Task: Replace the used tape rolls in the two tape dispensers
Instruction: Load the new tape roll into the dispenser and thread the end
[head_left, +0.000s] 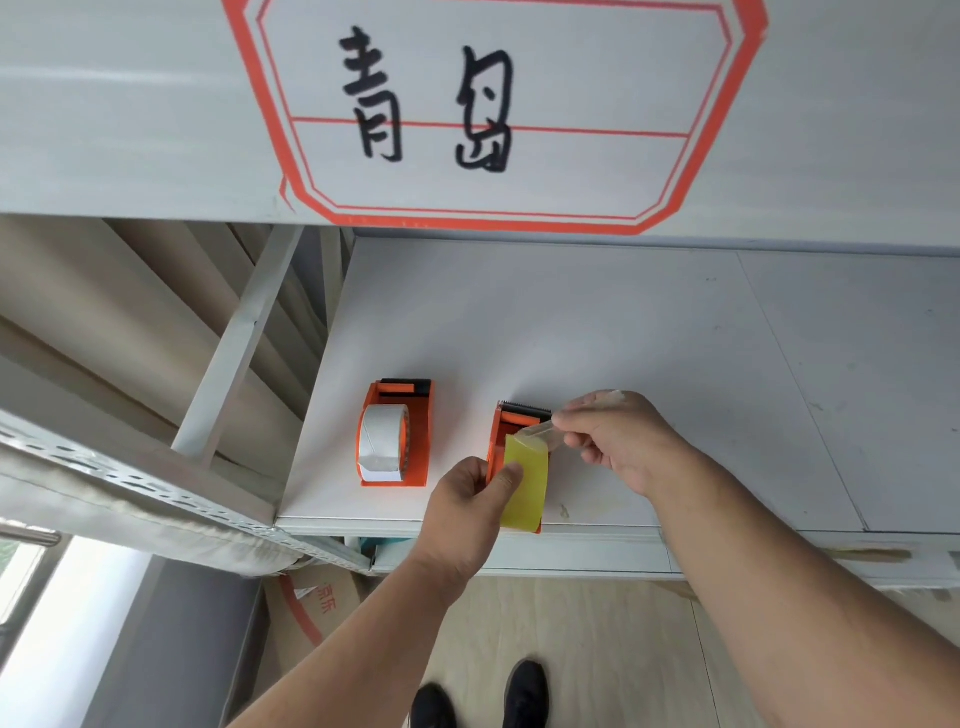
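Left hand (470, 512) grips right orange dispenser (500, 441) with yellow tape roll (525, 483), lower centre, at white shelf (675, 364) front edge. Right hand (618, 441) pinches tape end (540, 430). Left dispenser (415, 441) holds white roll (382, 441), apart.

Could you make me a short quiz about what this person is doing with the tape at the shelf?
1. True or false: the left hand steadies the yellow tape roll in the right dispenser.
2. What does the right hand pinch? A) the loose end of the yellow tape B) the white roll C) the shelf edge
3. Fill in: the left dispenser holds a ____ tape roll.

Key: 1 true; 2 A, the tape end is drawn toward the toothed cutter; 3 white.
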